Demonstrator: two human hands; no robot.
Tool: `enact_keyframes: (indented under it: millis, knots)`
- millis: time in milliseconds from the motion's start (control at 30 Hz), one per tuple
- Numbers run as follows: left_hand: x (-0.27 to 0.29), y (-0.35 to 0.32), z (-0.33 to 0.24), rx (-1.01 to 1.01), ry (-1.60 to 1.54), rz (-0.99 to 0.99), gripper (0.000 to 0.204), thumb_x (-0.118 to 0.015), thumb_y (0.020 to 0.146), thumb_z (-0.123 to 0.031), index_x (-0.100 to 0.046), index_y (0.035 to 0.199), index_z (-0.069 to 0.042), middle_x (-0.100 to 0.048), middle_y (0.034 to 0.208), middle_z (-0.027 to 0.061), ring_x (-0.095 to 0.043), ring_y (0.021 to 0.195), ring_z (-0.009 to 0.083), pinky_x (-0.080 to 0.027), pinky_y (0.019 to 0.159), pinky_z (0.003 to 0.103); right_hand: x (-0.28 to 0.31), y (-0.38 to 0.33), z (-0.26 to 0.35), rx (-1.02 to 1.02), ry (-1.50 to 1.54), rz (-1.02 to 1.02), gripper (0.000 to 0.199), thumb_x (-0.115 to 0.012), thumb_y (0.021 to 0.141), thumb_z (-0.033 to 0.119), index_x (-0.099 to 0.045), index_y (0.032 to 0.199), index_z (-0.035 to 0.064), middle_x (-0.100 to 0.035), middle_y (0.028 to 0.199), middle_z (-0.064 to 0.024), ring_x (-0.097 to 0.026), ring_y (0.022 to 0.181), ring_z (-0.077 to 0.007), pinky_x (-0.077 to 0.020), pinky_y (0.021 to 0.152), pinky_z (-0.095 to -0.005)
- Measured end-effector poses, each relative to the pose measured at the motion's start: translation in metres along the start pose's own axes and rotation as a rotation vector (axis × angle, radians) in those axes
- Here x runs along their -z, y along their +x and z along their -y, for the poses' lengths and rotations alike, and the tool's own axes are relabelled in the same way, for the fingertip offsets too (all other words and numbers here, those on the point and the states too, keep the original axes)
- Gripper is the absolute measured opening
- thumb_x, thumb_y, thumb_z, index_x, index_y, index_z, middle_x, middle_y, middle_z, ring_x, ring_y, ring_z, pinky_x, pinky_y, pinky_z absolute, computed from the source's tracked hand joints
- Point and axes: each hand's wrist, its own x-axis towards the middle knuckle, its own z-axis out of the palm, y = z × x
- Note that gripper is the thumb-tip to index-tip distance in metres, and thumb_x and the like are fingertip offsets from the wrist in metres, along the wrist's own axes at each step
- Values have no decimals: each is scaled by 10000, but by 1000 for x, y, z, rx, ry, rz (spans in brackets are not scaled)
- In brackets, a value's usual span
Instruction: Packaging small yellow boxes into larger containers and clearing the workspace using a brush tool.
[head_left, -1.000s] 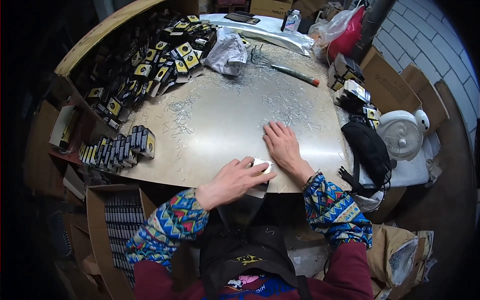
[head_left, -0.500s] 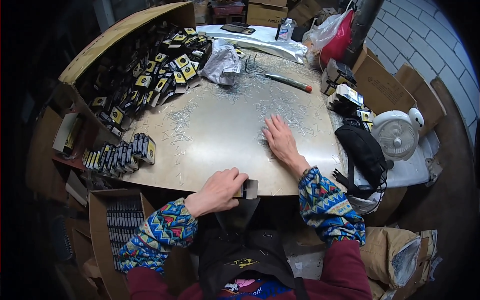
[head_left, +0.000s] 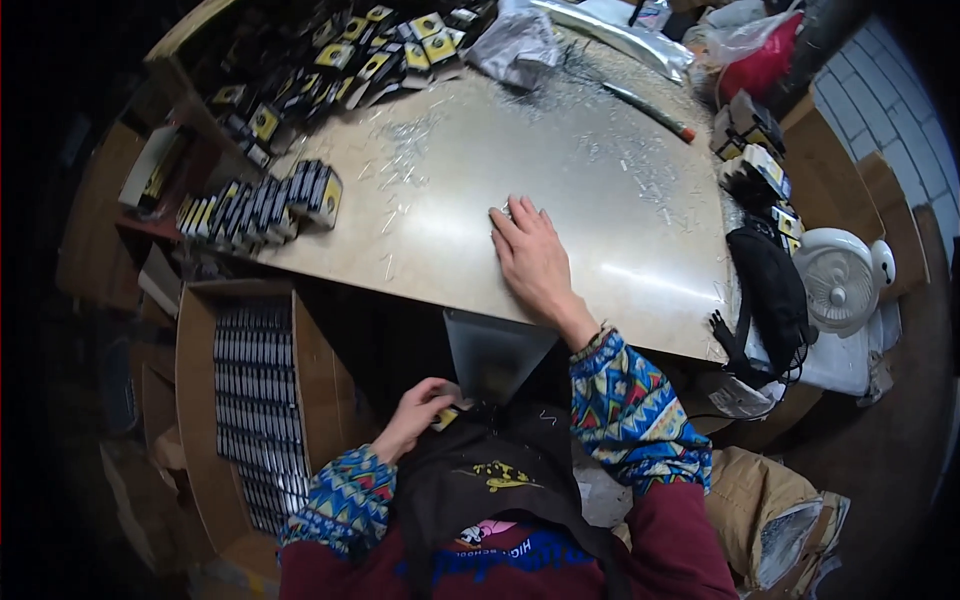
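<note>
My left hand is low, in front of the dark apron and below the table's edge. Its fingers are closed on a small black-and-yellow box with a pale raised flap, partly hidden by the fingers. My right hand lies palm down on the tabletop, fingers stretched out, near the front edge. Anything under its palm is hidden. Small bent metal wire pieces lie scattered beyond it, with more wire pieces to the left. Between the hands, a grey metal chute hangs from the table edge.
Small boxes stand in a row at the table's left, below a heap of similar boxes. A carton of packed boxes is at lower left. A hand rake, black pouch and white fan are right.
My left hand has dropped from the table edge toward my lap with the box. My right hand has come nearer the front edge and leftward, away from the wire pieces. The view has shifted.
</note>
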Motion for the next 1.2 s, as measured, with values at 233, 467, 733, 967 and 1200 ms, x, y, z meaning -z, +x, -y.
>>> enact_keyframes:
  millis: [233,467,733,967,1200]
  knots:
    - [-48,-8,10,139,-510,93,243,-633,876,-50,-574,1111,-65,-630,991,35,-586,854,103,-487,718,242,5,-71,67,-30,-146,51,419,-516,966,231,-506,1308,-12,-441,1393,-276,-379,1331,-427,-289,1112,-509]
    - [-53,-16,7,93,-502,94,316,-623,863,-42,-537,1167,-45,-622,1045,57,-584,913,120,-489,767,256,74,-94,91,-24,125,299,368,-570,932,145,-548,1277,19,-548,1294,-240,-515,1225,-392,-465,973,-402]
    - [-64,-25,11,-209,391,-57,844,-813,705,-227,-313,1341,13,-540,1223,215,-542,1160,303,-437,968,362,30,-134,68,35,181,213,196,-620,755,2,-651,946,30,-585,940,-118,-550,907,-314,-469,775,-399]
    - [-40,-27,30,-471,663,-195,713,-736,719,-132,-395,1329,11,-554,1157,221,-544,1084,418,-465,909,446,16,-173,86,62,461,525,350,-577,805,-12,-589,1154,-48,-623,1094,-189,-625,948,-358,-525,828,-397]
    - [-28,-54,-11,-523,543,-255,923,-789,732,-151,-194,1434,-92,-582,1142,216,-642,961,382,-522,844,432,27,-165,84,118,533,183,230,-699,819,45,-694,1046,9,-648,1150,-198,-668,946,-334,-556,804,-363]
